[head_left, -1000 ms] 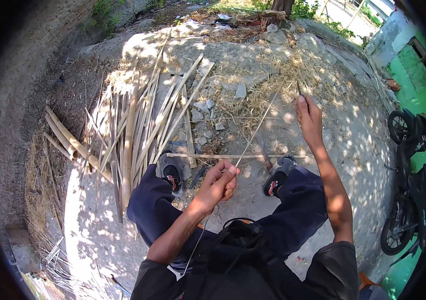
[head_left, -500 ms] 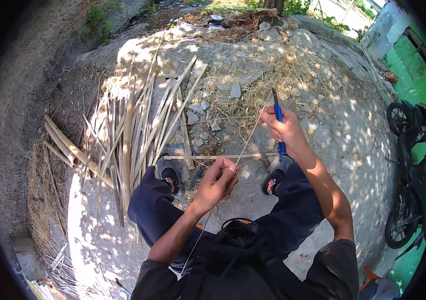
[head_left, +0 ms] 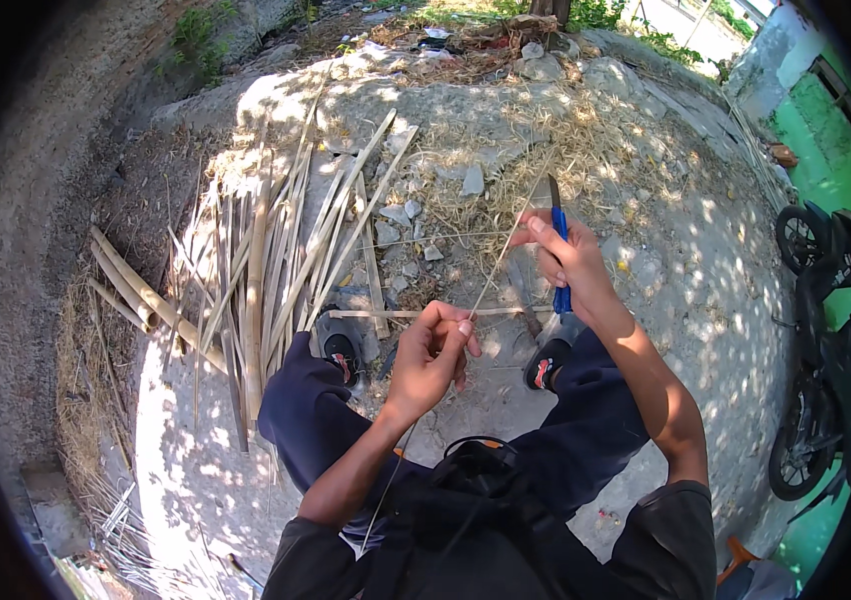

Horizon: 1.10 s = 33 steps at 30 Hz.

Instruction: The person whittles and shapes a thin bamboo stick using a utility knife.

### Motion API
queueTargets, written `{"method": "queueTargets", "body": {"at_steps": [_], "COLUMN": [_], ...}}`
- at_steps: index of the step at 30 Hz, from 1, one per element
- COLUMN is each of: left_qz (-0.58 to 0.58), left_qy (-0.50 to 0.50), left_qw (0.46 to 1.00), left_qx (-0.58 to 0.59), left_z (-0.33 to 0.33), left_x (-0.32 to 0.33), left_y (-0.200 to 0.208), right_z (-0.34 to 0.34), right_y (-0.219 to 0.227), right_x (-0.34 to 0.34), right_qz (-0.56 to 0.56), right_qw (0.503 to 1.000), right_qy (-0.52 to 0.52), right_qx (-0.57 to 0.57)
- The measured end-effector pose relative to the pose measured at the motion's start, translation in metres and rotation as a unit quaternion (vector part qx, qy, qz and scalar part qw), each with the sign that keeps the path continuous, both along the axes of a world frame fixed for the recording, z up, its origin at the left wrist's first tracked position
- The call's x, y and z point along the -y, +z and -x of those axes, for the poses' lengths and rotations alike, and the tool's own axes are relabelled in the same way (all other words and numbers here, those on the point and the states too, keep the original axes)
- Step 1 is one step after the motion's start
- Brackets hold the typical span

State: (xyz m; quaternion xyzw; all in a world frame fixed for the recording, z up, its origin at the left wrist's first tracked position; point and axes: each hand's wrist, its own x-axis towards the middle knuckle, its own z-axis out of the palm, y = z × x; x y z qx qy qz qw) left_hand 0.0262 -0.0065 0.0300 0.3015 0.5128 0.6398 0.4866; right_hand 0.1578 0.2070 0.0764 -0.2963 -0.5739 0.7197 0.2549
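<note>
A thin bamboo strip (head_left: 494,275) runs slantwise between my two hands, and its lower length trails past my left wrist toward my lap. My left hand (head_left: 430,357) is closed, pinching the strip between thumb and fingers. Further up, my right hand (head_left: 568,262) grips a blue utility knife (head_left: 562,299) with its dark blade out and pointing away from me. The thumb and forefinger of that hand also hold the strip near its far end. Below the hands, a flat bamboo slat (head_left: 401,314) lies crosswise between my shoes.
Many split bamboo slats (head_left: 256,270) are piled on the ground at left, beside thicker bamboo poles (head_left: 161,302). Broken stones (head_left: 386,233) and dry straw (head_left: 571,140) lie ahead. A bladed tool (head_left: 523,292) rests near my right shoe. A motorcycle (head_left: 826,340) stands by the green wall at right.
My left hand has risen slightly along the strip, its fingers a little more spread. The knife in my right hand has turned slightly.
</note>
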Motion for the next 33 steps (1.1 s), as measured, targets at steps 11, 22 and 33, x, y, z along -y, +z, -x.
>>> {"method": "queueTargets", "body": {"at_steps": [11, 22, 33], "left_qz": [0.004, 0.001, 0.027], "left_qy": [-0.001, -0.007, -0.001], "left_qw": [0.999, 0.999, 0.997], "left_qx": [-0.032, -0.051, 0.075], "left_z": [0.001, -0.002, 0.007], "left_x": [0.006, 0.006, 0.01], "left_y": [-0.002, 0.0, 0.011], "right_z": [0.001, -0.002, -0.025], "right_y": [-0.003, -0.005, -0.006], "right_x": [-0.007, -0.012, -0.028], "right_qz": [-0.057, -0.057, -0.227], "right_qw": [0.996, 0.987, 0.958], "right_qy": [-0.071, -0.143, -0.138], "right_qx": [0.008, -0.038, 0.108]}}
